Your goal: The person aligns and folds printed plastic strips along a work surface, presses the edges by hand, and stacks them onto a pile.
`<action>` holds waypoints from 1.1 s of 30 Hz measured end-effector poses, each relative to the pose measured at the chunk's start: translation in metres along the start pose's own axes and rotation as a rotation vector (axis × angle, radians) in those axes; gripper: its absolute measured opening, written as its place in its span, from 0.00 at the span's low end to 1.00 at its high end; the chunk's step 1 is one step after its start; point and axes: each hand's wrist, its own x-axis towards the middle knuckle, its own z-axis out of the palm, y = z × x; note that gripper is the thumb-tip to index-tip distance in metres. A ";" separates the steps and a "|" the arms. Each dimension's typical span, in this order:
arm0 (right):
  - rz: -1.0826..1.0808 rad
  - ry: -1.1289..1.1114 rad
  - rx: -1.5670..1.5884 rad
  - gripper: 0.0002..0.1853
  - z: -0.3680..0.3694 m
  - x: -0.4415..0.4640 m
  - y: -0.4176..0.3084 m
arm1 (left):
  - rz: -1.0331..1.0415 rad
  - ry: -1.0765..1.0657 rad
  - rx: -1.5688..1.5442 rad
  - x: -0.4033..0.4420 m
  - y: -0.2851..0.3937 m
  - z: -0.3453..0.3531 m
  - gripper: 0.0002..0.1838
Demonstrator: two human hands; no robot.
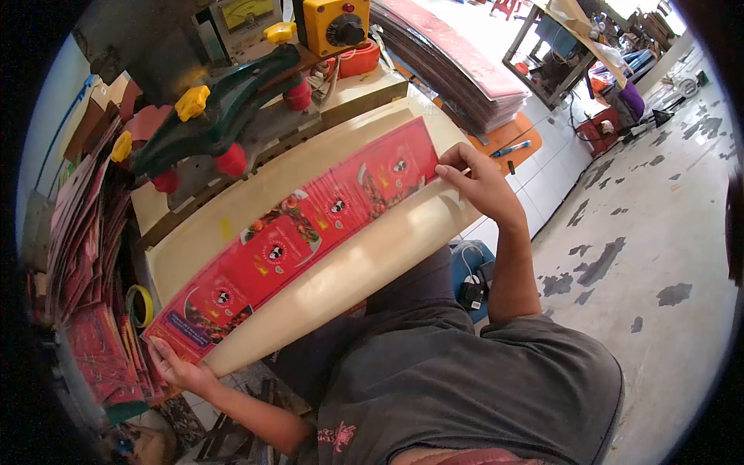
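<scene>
A long red printed cardboard sheet (287, 242) with food pictures and round black-and-white logos lies aslant across a cream, curved-front work surface (364, 267). My left hand (180, 367) grips its lower left end, thumb on top and the other fingers partly hidden beneath. At the upper right end, my right hand (474, 180) pinches the sheet's edge between thumb and fingers. Just beyond the sheet stands a machine with a dark green arm (209, 116), yellow knobs (192, 101) and red rubber feet (230, 160).
Stacked red sheets (473, 66) stand at the back right, near a blue pen (511, 148) on an orange board. Piled red card pieces (85, 240) crowd the left, beside a yellow tape roll (140, 305). A yellow control box (335, 27) with a black dial sits above.
</scene>
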 end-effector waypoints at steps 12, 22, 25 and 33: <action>0.106 0.258 1.269 0.12 0.043 0.003 -0.015 | 0.159 0.296 0.073 -0.007 -0.004 -0.004 0.28; 0.003 0.513 1.390 0.08 0.004 0.012 0.000 | 0.203 -0.233 0.137 -0.031 -0.038 -0.149 0.41; -0.054 0.473 1.364 0.09 -0.011 0.010 0.003 | 0.056 -0.850 0.459 -0.052 0.061 -0.053 0.27; -0.067 0.550 1.263 0.10 -0.011 0.007 -0.013 | -0.396 -1.188 0.888 -0.068 0.084 0.011 0.15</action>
